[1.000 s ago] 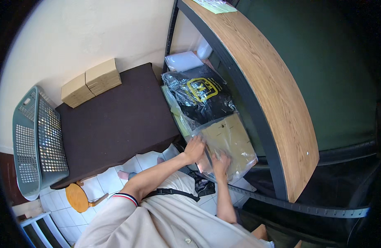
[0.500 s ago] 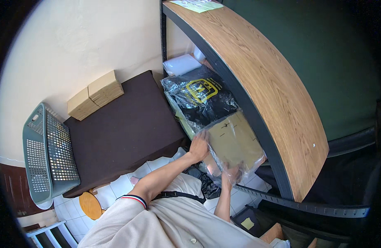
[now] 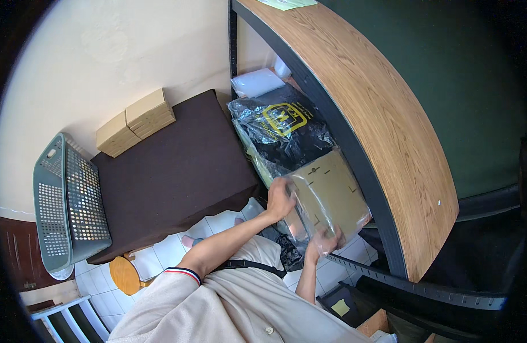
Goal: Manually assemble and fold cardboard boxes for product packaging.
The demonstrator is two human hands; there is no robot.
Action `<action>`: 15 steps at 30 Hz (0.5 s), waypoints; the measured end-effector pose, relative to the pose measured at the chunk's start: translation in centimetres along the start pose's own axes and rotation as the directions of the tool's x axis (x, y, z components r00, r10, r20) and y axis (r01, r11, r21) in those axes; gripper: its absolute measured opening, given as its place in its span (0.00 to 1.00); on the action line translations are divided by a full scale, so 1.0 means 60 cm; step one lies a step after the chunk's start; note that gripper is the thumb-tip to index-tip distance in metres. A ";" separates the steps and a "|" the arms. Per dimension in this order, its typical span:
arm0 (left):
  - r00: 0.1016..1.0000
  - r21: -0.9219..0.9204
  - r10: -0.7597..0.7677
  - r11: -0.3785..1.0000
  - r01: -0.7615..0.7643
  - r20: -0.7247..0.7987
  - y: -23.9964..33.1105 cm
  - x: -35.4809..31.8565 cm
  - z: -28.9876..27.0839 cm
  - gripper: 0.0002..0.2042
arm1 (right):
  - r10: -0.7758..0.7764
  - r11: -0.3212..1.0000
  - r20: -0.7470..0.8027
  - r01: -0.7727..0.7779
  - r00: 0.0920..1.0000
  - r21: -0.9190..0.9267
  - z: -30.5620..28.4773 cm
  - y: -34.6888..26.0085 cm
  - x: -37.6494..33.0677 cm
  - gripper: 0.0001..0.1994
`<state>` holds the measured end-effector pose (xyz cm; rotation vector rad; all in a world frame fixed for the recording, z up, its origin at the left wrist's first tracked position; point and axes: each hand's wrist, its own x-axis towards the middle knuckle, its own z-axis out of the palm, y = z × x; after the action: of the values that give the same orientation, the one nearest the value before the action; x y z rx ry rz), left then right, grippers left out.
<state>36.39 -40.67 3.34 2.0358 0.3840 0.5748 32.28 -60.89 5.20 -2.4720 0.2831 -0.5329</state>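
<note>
Touching the bagged cardboard (image 3: 339, 191), just right of our left fingers (image 3: 281, 186) and mostly beyond our right fingers (image 3: 333, 234), we cannot tell whether they grip; a black bag (image 3: 300, 143) lies farther off.

Left grip (image 3: 281, 199), right grip (image 3: 324, 242) at plastic-wrapped cardboard (image 3: 327, 191), black bundle (image 3: 300, 146) beyond

package (image 3: 330, 183) between table (image 3: 172, 163) and upper shelf (image 3: 383, 126) — boxes (image 3: 136, 123) behind on table, basket (image 3: 52, 214) left, perhaps atop.
</note>
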 end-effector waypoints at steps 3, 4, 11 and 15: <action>0.835 -0.440 -0.539 0.779 0.447 -0.107 0.012 0.009 0.022 0.20 | 0.005 0.997 -0.154 0.008 0.988 0.082 0.006 0.010 -0.014 0.17; 0.832 -0.441 -0.543 0.778 0.447 -0.114 0.001 0.009 0.030 0.20 | 0.051 0.992 -0.104 -0.038 0.993 0.119 -0.001 0.000 -0.020 0.15; 0.610 -0.522 -0.776 0.459 0.719 0.158 -0.056 0.006 0.050 0.13 | -0.106 0.977 0.033 0.098 0.994 0.188 -0.005 0.000 -0.079 0.19; 0.576 -0.477 -0.689 0.364 0.800 0.441 -0.045 -0.007 0.018 0.11 | -0.123 0.970 0.012 0.118 0.992 0.212 -0.026 -0.002 -0.111 0.23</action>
<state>36.54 -40.30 0.44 1.0177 0.8355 -0.0831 25.63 -59.48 4.37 -2.2965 0.0618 -0.5516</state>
